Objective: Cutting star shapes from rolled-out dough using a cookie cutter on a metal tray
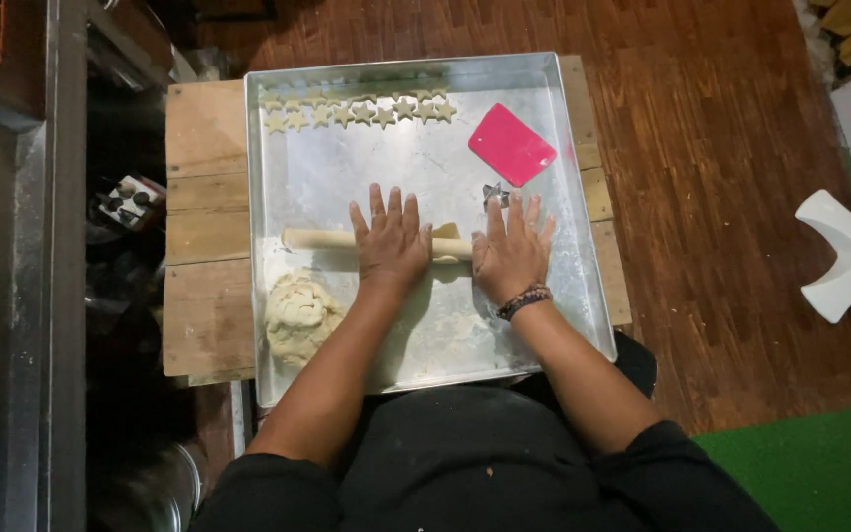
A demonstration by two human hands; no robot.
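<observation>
Both grips are released: left hand (391, 241) and right hand (511, 251) press flat on the rolling pin (322, 238); dough lump (299, 315) at 8 o'clock.

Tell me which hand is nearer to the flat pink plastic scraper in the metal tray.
Right. The right hand lies flat on the wooden rolling pin, just below the pink scraper. The left hand presses the pin farther left, further from the scraper.
</observation>
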